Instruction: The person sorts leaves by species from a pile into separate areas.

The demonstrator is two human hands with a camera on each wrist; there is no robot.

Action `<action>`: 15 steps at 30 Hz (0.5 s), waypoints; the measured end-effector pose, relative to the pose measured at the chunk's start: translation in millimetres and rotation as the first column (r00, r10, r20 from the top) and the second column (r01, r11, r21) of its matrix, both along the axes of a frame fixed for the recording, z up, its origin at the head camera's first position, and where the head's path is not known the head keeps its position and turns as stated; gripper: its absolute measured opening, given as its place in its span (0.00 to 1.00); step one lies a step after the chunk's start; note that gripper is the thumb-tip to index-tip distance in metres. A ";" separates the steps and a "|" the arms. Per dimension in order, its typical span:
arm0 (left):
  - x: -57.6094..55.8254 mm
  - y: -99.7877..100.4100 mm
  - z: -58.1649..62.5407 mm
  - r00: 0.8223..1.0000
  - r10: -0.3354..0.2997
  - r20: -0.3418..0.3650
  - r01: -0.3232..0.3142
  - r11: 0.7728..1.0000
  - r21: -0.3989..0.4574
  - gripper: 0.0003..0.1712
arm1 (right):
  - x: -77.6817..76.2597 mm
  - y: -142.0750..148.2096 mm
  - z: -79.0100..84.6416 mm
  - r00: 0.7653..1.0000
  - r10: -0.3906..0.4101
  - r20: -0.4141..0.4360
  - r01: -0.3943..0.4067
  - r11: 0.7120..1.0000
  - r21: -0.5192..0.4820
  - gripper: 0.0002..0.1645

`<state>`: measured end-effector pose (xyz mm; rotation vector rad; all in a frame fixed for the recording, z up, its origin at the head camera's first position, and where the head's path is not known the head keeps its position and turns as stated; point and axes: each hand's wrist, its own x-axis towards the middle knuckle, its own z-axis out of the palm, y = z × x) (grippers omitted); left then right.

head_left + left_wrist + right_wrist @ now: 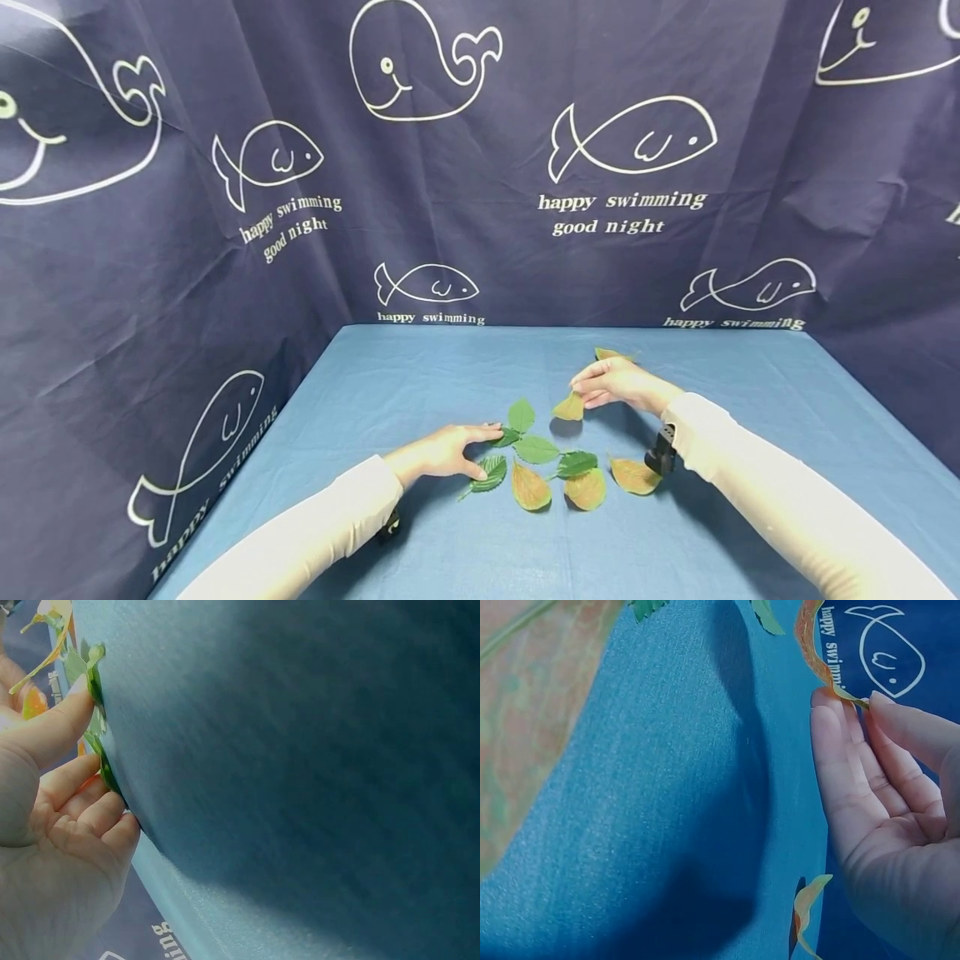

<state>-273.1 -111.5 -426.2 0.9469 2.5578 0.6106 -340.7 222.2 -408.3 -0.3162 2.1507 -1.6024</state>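
Note:
My right hand (pixel 618 383) pinches a yellow-brown leaf (pixel 570 407) between thumb and fingertips and holds it above the table. In the right wrist view this leaf (pixel 810 645) curls up from the fingertips. To the left, my left hand (pixel 446 452) rests low with thumb and fingers spread. Its thumb touches a ribbed green leaf (pixel 491 473), and its fingertips touch a darker green leaf (pixel 506 437). In the left wrist view the thumb lies against one upright-looking green leaf (pixel 94 675).
Between the hands lie more green leaves (pixel 536 450) and yellow-brown leaves (pixel 531 487). One brown leaf (pixel 633 475) lies under the right forearm; another leaf (pixel 611 354) is behind the right hand. The blue tablecloth (pixel 420 367) meets a dark printed curtain (pixel 510 233) at the back.

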 end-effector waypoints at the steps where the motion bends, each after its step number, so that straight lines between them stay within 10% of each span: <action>1: 0.1 0.0 0.1 1.000 0.001 0.004 -0.001 1.000 -0.001 0.40 | 0.4 0.3 -0.1 1.000 -0.006 0.000 0.006 1.000 -0.003 0.25; 15: -4.3 0.2 -2.6 1.000 -0.017 -0.001 0.017 1.000 0.005 0.40 | -3.3 3.2 -1.4 0.998 -0.052 -0.017 0.053 0.999 0.003 0.26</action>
